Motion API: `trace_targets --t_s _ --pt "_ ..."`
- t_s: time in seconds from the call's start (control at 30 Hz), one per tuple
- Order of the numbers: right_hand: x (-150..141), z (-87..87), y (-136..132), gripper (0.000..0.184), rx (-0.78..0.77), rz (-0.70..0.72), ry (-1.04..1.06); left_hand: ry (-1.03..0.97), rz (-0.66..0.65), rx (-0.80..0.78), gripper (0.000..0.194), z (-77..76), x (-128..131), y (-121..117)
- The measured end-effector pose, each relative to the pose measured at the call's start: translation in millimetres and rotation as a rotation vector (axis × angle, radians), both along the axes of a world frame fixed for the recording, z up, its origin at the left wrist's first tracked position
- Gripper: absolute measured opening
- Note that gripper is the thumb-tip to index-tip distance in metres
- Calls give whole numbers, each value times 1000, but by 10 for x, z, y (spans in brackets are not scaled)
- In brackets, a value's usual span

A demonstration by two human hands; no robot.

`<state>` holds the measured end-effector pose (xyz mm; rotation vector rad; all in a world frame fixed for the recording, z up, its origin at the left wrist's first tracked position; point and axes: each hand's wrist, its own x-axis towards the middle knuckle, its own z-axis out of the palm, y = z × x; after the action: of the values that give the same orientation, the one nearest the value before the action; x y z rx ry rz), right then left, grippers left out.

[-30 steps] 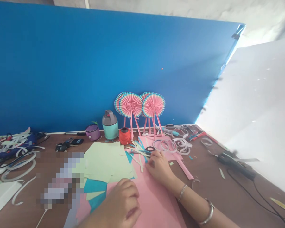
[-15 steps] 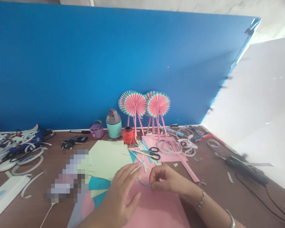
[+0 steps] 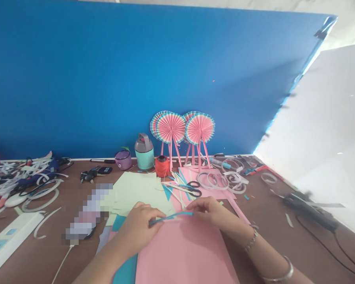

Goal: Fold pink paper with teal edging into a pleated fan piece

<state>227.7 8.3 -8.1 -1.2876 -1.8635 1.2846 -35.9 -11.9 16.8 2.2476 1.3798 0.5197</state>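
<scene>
Between my two hands stretches a narrow blue paper strip (image 3: 182, 213), just over the far edge of a large pink paper sheet (image 3: 183, 252). My left hand (image 3: 143, 225) pinches the strip's left end between thumb and fingers. At its right end, my right hand (image 3: 208, 211), with a bracelet at the wrist, closes on the strip. Blue-green paper (image 3: 126, 268) shows from under the pink sheet on the left. Pale green sheets (image 3: 139, 189) lie beyond my left hand. Black-handled scissors (image 3: 194, 189) rest on paper scraps beyond my right hand.
Pink pleated paper fans (image 3: 170, 128) lean against the blue partition (image 3: 106, 79). Before it stand a teal flask (image 3: 144, 156), a purple pot (image 3: 123, 160) and a red thread spool (image 3: 161, 166). Tape rolls (image 3: 215, 181) lie right; a power strip (image 3: 13, 240) and tangled cables lie left.
My left hand has closed on the strip's left end, where before its fingers were spread. The strip now runs nearly straight between both hands. The view has shifted slightly.
</scene>
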Motion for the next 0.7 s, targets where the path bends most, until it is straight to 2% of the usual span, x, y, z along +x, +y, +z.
trace_targets --t_s 0.17,0.27,0.33,0.43,0.53,0.7 --pt "-5 84 -15 24 137 -67 -154 -214 40 -260 30 28 -101 120" --pt "-13 122 -22 26 141 -67 -136 -245 53 -315 28 10 -113 150" --pt "-16 130 -23 27 130 -60 -117 -213 90 -272 27 -14 -104 151" --pt "-18 113 -19 29 106 -48 -61 -189 120 -48 32 -59 -83 142" --pt "-18 64 -8 29 100 -39 -9 -163 32 124 39 -103 -75 132" --pt "-17 -28 11 28 120 -14 7 -17 -101 175 36 -154 -61 106"
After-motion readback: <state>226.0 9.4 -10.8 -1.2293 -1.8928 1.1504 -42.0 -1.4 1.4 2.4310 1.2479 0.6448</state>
